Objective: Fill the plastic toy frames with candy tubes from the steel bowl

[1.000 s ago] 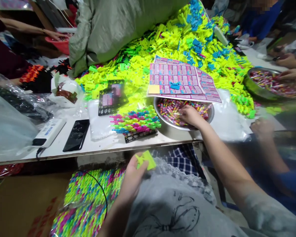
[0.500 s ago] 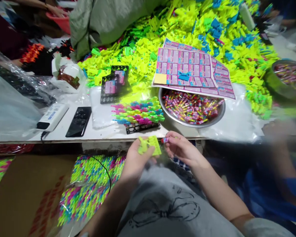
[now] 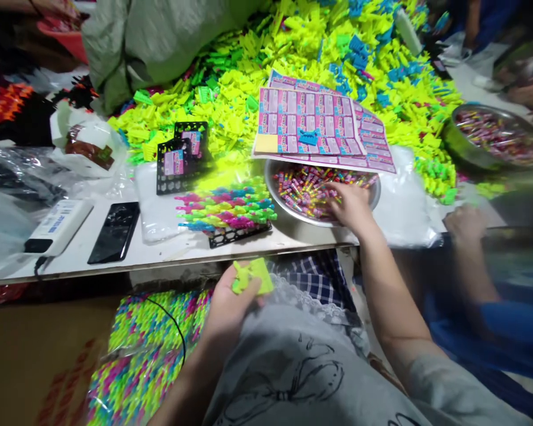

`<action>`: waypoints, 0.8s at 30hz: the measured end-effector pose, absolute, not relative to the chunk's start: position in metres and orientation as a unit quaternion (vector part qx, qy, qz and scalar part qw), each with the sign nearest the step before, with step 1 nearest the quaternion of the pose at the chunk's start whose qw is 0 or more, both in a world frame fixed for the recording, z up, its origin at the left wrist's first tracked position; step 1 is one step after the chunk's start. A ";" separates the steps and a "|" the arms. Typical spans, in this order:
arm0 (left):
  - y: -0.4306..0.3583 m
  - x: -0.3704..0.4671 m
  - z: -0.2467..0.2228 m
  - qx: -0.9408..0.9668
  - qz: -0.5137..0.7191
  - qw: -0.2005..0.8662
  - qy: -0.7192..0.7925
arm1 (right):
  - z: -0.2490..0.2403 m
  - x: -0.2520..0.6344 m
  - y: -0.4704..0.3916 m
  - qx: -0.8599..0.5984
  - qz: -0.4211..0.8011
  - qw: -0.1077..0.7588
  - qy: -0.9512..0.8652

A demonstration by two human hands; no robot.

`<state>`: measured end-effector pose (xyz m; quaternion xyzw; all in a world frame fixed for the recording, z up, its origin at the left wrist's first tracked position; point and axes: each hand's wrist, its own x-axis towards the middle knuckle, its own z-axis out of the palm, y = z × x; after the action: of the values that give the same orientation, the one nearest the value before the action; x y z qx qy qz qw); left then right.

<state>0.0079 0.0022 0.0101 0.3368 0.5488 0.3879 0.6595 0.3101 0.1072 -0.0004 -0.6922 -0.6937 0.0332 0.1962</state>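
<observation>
My left hand (image 3: 231,299) is closed around a flat yellow-green plastic toy piece (image 3: 254,277), held over my lap just below the table edge. The thumb lies across its front. My right hand (image 3: 350,204) reaches into a metal bowl (image 3: 288,214) full of small wrapped candies (image 3: 308,189). Its fingers look apart among the candies, with the tips partly hidden. To the left of the bowl, a stack of pink, blue and yellow-green plastic pieces (image 3: 226,207) rests on a black perforated tray (image 3: 240,235).
Printed pink label sheets (image 3: 308,118) overhang the bowl's back. Behind lies a large heap of yellow-green pieces (image 3: 231,77). A phone (image 3: 114,232) and a white device (image 3: 60,226) lie at left. Bagged pieces (image 3: 137,355) sit below. A co-worker's hand (image 3: 466,223) and another bowl (image 3: 471,145) are at right.
My right hand has moved from beside the yellow-green piece, where it held a candy, up and right into the bowl. My left hand keeps its hold. The view has shifted right.
</observation>
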 end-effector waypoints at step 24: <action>-0.008 -0.006 0.011 0.276 0.424 0.661 0.554 | 0.012 0.325 0.106 -0.682 0.028 0.118 -0.721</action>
<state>-0.0064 -0.0078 0.0109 0.2763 0.5540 0.4239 0.6611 0.3250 0.1061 0.0118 -0.6819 -0.7213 0.0285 0.1176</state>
